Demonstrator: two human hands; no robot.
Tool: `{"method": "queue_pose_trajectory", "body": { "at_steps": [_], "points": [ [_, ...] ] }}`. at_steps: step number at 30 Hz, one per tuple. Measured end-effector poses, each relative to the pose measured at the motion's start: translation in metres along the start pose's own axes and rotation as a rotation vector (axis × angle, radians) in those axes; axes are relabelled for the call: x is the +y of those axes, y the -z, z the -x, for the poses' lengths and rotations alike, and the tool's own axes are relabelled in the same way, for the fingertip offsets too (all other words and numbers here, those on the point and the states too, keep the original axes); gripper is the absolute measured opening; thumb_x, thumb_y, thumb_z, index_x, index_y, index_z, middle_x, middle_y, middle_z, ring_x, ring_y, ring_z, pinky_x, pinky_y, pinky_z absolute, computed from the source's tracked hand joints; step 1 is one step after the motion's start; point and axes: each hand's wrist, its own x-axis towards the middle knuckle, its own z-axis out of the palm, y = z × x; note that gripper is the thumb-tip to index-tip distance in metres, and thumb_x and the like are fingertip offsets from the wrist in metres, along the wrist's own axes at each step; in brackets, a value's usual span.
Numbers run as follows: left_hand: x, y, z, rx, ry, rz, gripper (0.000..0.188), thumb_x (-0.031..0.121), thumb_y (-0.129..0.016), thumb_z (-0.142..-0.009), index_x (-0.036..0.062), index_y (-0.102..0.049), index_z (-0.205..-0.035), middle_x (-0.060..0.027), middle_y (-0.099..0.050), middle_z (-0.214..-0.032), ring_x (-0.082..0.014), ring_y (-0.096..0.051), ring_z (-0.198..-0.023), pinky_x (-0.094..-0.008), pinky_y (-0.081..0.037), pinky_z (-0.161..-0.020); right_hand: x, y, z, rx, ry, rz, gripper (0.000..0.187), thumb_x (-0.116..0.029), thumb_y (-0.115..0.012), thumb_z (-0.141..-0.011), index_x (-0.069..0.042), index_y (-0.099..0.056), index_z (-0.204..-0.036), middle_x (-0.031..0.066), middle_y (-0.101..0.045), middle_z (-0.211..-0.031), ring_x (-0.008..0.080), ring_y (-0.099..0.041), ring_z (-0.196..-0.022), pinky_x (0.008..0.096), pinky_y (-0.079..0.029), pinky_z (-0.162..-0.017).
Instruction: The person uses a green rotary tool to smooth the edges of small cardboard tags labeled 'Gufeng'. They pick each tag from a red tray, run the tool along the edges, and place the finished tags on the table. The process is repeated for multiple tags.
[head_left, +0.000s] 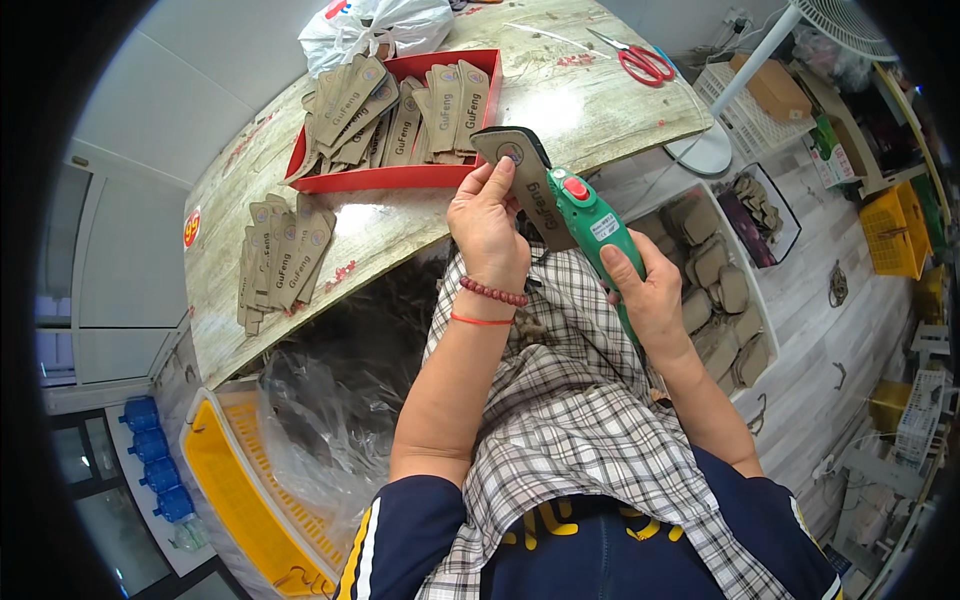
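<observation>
My left hand [490,225] is closed on a flat tan fabric piece [533,200], with the thumb pressed on its printed face near the far end. The piece has a dark backing along its edge and tilts up above my lap. My right hand [652,295] is wrapped round a green handheld electric tool [603,228] with a red button and a white label. The tool's front end meets the right edge of the fabric piece; its working tip is hidden from view. Similar tan pieces [285,255] lie in a fanned pile on the table's left side.
A red box [400,178] full of tan pieces stands on the table [395,225], with a white plastic bag [375,35] behind it. Red-handled scissors [645,65] lie at the far right. A white bin [765,330] of tan pads is right of me; a yellow basket [240,490] stands left.
</observation>
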Motion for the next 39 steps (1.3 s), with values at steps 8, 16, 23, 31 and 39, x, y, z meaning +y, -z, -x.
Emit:
{"method": "queue_pose_trajectory", "body": {
  "at_steps": [8,16,23,31,39],
  "points": [
    [0.0,0.007,0.011,-0.041,-0.002,-0.126,0.004,0.002,-0.069,-0.086,0.0001,-0.066,-0.089,-0.0051,-0.07,-0.081,-0.0088,-0.062,-0.066,-0.0209,-0.049,-0.059,-0.001,0.004,-0.003,-0.012,0.005,-0.02,0.047,-0.04,-0.066,-0.091,0.002,-0.063,-0.112,-0.0005,-0.056,-0.069,0.0053,-0.048,-0.055,0.0224,-0.041,-0.051],
    [0.015,0.017,0.004,-0.132,-0.137,-0.311,0.012,0.0,-0.066,-0.087,-0.0049,-0.068,-0.097,-0.0071,-0.07,-0.087,-0.0091,-0.064,-0.074,-0.0212,-0.052,-0.067,0.002,0.007,-0.001,-0.038,-0.003,-0.021,0.046,-0.04,-0.066,-0.091,0.001,-0.063,-0.111,-0.0008,-0.056,-0.07,0.0052,-0.049,-0.056,0.022,-0.041,-0.051],
    [0.024,0.027,-0.011,-0.198,-0.248,-0.463,0.015,0.002,-0.064,-0.09,-0.0041,-0.069,-0.102,-0.0079,-0.071,-0.092,-0.0109,-0.066,-0.079,-0.0227,-0.054,-0.072,0.002,0.005,0.001,-0.087,0.005,-0.026,0.047,-0.04,-0.066,-0.091,0.001,-0.062,-0.113,-0.0015,-0.055,-0.069,0.0047,-0.048,-0.056,0.0221,-0.04,-0.051],
    [0.024,0.035,-0.007,-0.271,-0.215,-0.615,0.016,0.0,-0.065,-0.087,-0.0051,-0.07,-0.101,-0.0024,-0.067,-0.092,-0.0079,-0.059,-0.082,-0.0212,-0.047,-0.075,-0.001,0.004,-0.001,-0.077,0.004,-0.028,0.048,-0.041,-0.066,-0.091,0.001,-0.062,-0.114,-0.0019,-0.054,-0.069,0.0048,-0.047,-0.057,0.0222,-0.04,-0.052],
    [0.036,0.039,-0.014,-0.418,-0.378,-0.865,0.015,0.003,-0.065,-0.086,-0.0022,-0.07,-0.1,-0.0036,-0.062,-0.082,-0.0105,-0.055,-0.077,-0.0241,-0.044,-0.071,-0.001,0.007,-0.002,-0.076,0.013,-0.044,0.048,-0.041,-0.067,-0.09,0.001,-0.062,-0.113,-0.002,-0.054,-0.07,0.0045,-0.047,-0.057,0.0217,-0.04,-0.052]
  ]
}}
